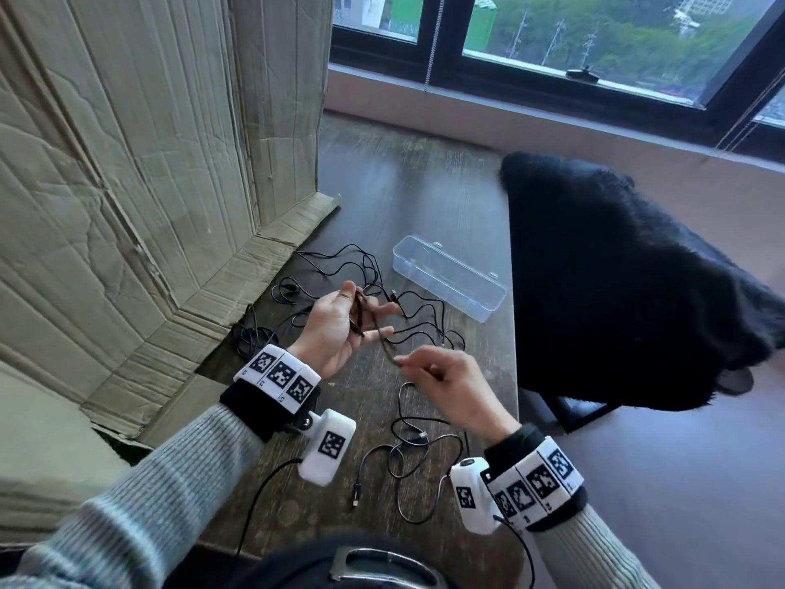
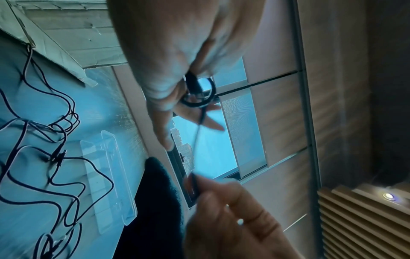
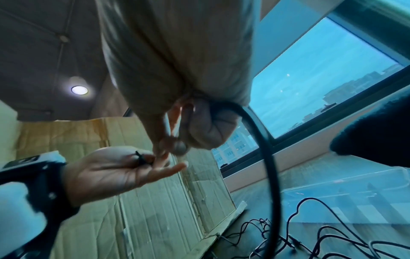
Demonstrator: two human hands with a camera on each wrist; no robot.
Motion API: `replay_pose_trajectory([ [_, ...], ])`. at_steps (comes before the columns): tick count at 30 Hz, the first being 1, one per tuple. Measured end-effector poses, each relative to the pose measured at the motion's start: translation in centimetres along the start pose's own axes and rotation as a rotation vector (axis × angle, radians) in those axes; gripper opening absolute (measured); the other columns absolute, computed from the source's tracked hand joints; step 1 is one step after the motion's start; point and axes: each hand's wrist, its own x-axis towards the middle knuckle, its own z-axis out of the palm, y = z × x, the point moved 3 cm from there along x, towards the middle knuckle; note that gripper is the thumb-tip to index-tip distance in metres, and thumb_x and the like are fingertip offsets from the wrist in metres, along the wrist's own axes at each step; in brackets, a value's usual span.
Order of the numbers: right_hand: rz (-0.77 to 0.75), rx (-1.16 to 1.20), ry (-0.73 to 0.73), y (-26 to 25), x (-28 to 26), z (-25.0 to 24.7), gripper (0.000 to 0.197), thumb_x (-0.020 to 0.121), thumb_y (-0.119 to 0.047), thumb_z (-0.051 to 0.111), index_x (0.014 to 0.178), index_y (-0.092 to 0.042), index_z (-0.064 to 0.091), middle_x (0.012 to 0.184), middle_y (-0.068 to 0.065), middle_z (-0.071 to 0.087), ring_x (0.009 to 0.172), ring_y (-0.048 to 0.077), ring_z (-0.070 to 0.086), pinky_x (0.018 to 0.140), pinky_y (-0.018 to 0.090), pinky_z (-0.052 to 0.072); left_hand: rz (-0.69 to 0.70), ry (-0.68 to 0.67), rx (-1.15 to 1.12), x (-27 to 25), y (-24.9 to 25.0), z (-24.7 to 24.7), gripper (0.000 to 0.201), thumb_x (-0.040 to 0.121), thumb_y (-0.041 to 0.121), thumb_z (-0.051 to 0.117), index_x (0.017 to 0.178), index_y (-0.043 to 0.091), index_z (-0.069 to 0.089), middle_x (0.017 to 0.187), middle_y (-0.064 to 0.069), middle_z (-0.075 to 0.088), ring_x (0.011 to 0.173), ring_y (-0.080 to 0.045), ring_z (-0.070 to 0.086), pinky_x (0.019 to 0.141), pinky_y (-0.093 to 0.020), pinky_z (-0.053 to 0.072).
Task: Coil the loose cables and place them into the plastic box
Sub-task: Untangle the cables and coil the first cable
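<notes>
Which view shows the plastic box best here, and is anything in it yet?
The head view: the whole plastic box lies on the table, clear, apparently with no cable inside. The left wrist view shows it edge-on beside the loose cables. The right wrist view catches only part of it, blurred.

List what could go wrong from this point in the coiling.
1. The coil sits on the left hand with the fingers spread, held mainly by the thumb; the loops could spring apart.
2. The right hand pinches the same cable, whose tail trails into other loose cables on the table; pulling may snag them.
3. The plastic box lies near the table edge; dragged cables could nudge it.
</notes>
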Motion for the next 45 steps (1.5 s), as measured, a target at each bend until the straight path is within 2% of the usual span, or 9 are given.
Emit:
replay_pose_trajectory([
  [3, -0.049, -0.163, -0.166, -0.1, -0.6, 2.2, 0.032, 0.093, -0.006, 0.06, 0.119, -0.021, 0.069, 0.077, -0.017, 0.057, 0.064, -0.007, 0.051, 0.063, 0.006, 0.036, -0.015, 0.045, -0.058, 0.0, 0.2, -0.2, 0.025, 0.105, 0.028, 0.029, 0.088, 0.015, 0.043, 0.065, 0.003, 0.036, 0.044, -0.003, 0.043, 0.051, -0.031, 0.056],
  [7, -0.034, -0.136, -0.294, -1.1, -0.7, 2.2, 0.021, 0.095, -0.009, 0.056, 0.107, -0.012, 0.072, 0.071, -0.007, 0.064, 0.053, -0.004, 0.048, 0.058, 0.007, 0.036, 0.144, 0.048, 0.439, 0.6, 0.4, -1.4, 0.031, 0.1, 0.041, 0.036, 0.089, 0.016, 0.052, 0.07, 0.003, 0.048, 0.04, 0.0, 0.032, 0.033, -0.014, 0.024],
  [14, -0.149, -0.107, 0.043, -2.7, 1.5, -1.4, 0.005, 0.084, -0.019, 0.074, 0.08, -0.018, 0.076, 0.062, -0.008, 0.068, 0.053, 0.001, 0.059, 0.059, 0.013, 0.045, 0.182, -0.422, 1.166, -0.8, -1.8, -0.9, 0.088, 0.077, 0.084, 0.009, 0.072, 0.023, 0.071, 0.061, 0.009, 0.067, 0.059, -0.004, 0.06, 0.06, -0.025, 0.045],
  [20, 0.028, 0.166, 0.258, -0.2, 2.3, -3.8, 0.01, 0.08, -0.024, 0.077, 0.072, -0.019, 0.074, 0.056, 0.001, 0.065, 0.051, 0.013, 0.053, 0.053, 0.031, 0.045, -0.012, -0.632, 0.974, -2.1, -2.3, 0.7, 0.035, 0.093, 0.037, 0.058, 0.081, 0.006, 0.067, 0.052, 0.009, 0.046, 0.045, -0.004, 0.039, 0.043, -0.016, 0.032],
  [23, 0.097, 0.307, 0.243, 0.7, 1.8, -3.6, 0.024, 0.079, -0.033, 0.072, 0.075, -0.01, 0.072, 0.051, -0.004, 0.054, 0.045, 0.009, 0.04, 0.044, 0.02, 0.034, -0.067, -0.581, 0.736, -1.7, -2.0, 0.4, 0.029, 0.099, 0.024, 0.048, 0.075, 0.009, 0.058, 0.051, 0.004, 0.038, 0.043, -0.007, 0.035, 0.041, -0.018, 0.033],
  [28, 0.134, 0.35, 0.158, 2.5, 0.9, -3.4, 0.017, 0.093, -0.025, 0.06, 0.089, -0.016, 0.073, 0.055, -0.009, 0.043, 0.051, 0.012, 0.033, 0.049, 0.032, 0.024, -0.13, -0.318, 0.24, -1.2, -1.0, -0.4, 0.029, 0.098, 0.032, 0.04, 0.076, 0.013, 0.044, 0.059, 0.001, 0.052, 0.06, -0.014, 0.059, 0.055, -0.029, 0.053],
  [33, 0.125, 0.113, 0.098, 2.5, -0.4, -1.0, 0.018, 0.097, -0.018, 0.057, 0.102, -0.017, 0.074, 0.066, -0.015, 0.062, 0.043, 0.0, 0.037, 0.045, 0.011, 0.029, -0.129, -0.065, 0.094, -0.2, -1.4, -1.3, 0.033, 0.103, 0.031, 0.032, 0.079, 0.013, 0.043, 0.121, -0.018, 0.064, 0.105, -0.031, 0.066, 0.077, -0.047, 0.058],
  [39, 0.065, -0.133, -0.064, 1.9, -0.5, 2.3, 0.021, 0.096, -0.027, 0.058, 0.111, -0.024, 0.072, 0.08, 0.009, 0.072, 0.051, 0.009, 0.047, 0.054, 0.026, 0.046, -0.102, 0.041, -0.022, 0.0, -2.3, -1.1, 0.029, 0.105, 0.032, 0.027, 0.088, 0.012, 0.04, 0.072, -0.008, 0.059, 0.07, -0.025, 0.071, 0.071, -0.053, 0.058],
  [45, -0.045, -0.32, -0.39, -0.5, -0.6, 3.2, 0.021, 0.096, -0.018, 0.055, 0.105, -0.013, 0.073, 0.074, -0.003, 0.062, 0.053, -0.002, 0.048, 0.055, 0.003, 0.031, 0.025, 0.085, 0.402, 0.8, -2.5, -2.7, 0.032, 0.1, 0.044, 0.031, 0.092, 0.016, 0.043, 0.07, 0.002, 0.043, 0.035, -0.003, 0.032, 0.034, -0.012, 0.024],
])
